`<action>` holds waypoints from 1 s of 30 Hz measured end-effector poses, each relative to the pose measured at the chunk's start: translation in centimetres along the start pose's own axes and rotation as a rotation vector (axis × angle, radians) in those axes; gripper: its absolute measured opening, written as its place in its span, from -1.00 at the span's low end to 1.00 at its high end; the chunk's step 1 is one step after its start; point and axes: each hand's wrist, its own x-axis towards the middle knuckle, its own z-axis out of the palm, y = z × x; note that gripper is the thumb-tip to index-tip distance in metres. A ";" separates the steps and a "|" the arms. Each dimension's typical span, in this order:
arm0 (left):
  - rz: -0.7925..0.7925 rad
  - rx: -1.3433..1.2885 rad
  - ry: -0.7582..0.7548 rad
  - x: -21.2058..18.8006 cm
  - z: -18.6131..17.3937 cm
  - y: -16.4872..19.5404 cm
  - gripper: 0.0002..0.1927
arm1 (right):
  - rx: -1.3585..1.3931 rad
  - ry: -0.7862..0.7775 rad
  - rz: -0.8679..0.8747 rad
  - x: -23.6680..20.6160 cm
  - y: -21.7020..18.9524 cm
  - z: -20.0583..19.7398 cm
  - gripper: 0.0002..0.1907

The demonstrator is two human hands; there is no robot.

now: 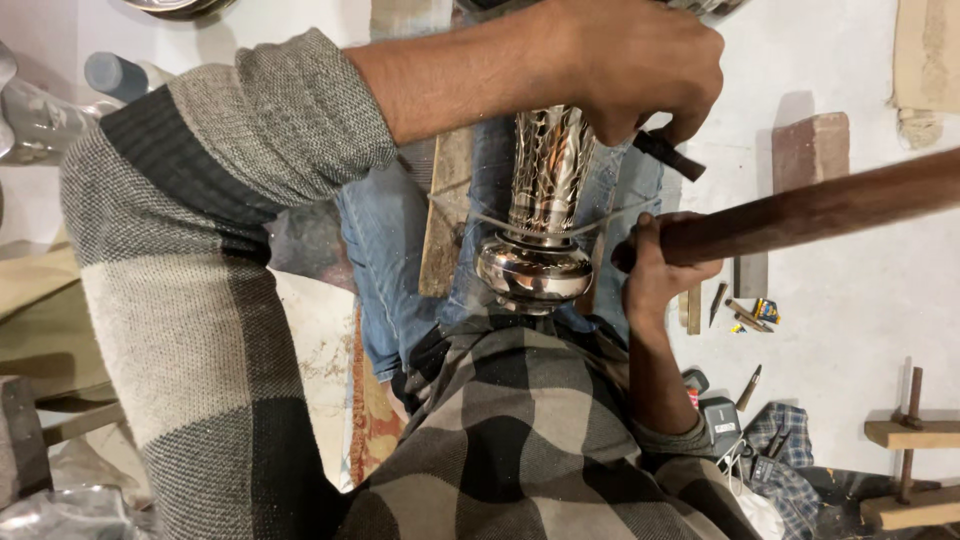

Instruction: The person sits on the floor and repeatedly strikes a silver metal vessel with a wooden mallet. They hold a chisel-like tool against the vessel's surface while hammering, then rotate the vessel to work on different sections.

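Hands at work, as I see it: my left hand (640,60) clamps the shiny pierced silver metal vase (545,200) across my lap, my right hand (655,265) is wrapped around a dark wooden handle (800,212); a loose grip could let the polished vase roll off

A reddish brick (810,150) and small chisels (745,315) lie on the pale floor (860,310).

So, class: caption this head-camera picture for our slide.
Left hand steadies a shiny patterned metal vessel; right hand grips a dark wooden handle.
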 end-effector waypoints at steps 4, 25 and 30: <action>-0.032 -0.042 -0.062 0.1 -0.4 0.3 -0.68 | 0.119 0.105 0.074 0.1 -0.3 0.5 -0.76; 0.126 -0.094 -0.091 0.4 -0.3 -0.2 -0.60 | 0.051 0.162 -0.088 -0.6 2.0 1.8 -0.79; 0.104 -0.050 -0.196 0.6 -0.5 0.0 -0.60 | -0.196 0.159 -0.183 -0.7 2.3 1.8 -0.77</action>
